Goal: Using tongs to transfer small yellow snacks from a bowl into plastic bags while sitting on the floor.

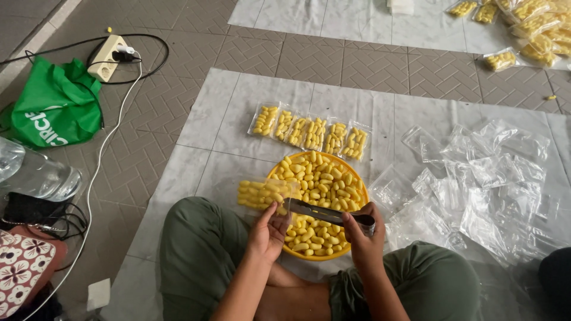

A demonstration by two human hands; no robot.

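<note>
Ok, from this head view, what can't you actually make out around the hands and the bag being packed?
- Left hand: the bag is motion-blurred; its piece count and mouth are unreadable.
- Right hand: it covers the near end of the metal tool, so its kind is unclear.
- Yellow tray: both hands hide its near part.
- Empty clear bags: overlapping, uncountable.
- Filled bags, top right: cut off by the edge.

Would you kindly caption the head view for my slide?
Left hand holds a filled bag while right hand grips metal tongs over a yellow bowl.
</note>
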